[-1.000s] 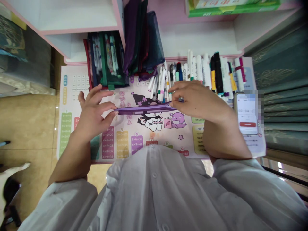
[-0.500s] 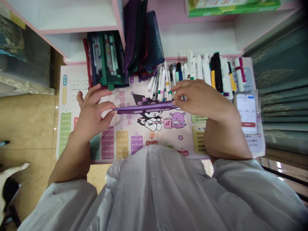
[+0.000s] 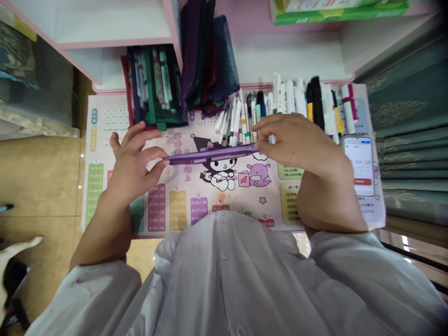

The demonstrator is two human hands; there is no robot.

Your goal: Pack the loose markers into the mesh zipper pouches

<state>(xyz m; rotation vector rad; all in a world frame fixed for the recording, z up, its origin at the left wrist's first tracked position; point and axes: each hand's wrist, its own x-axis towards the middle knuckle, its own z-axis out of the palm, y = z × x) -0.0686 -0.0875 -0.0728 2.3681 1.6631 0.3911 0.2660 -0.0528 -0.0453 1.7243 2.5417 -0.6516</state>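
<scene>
Here's my purple zip pouch, lying flat and level across the middle of the frame, just above the cartoon on my desk mat. My left hand has its end pinched, thumb below and forefinger above, with the other fingers spread wide toward the upper left. My right hand is curled over the other end, its fingers closed around the pouch's tip, and they reach in front of the row of markers and pens standing along the mat's top edge. At the upper left, dark mesh pencil cases are packed together. A phone lies at the right, showing a timer, and a green curtain hangs beyond it.
</scene>
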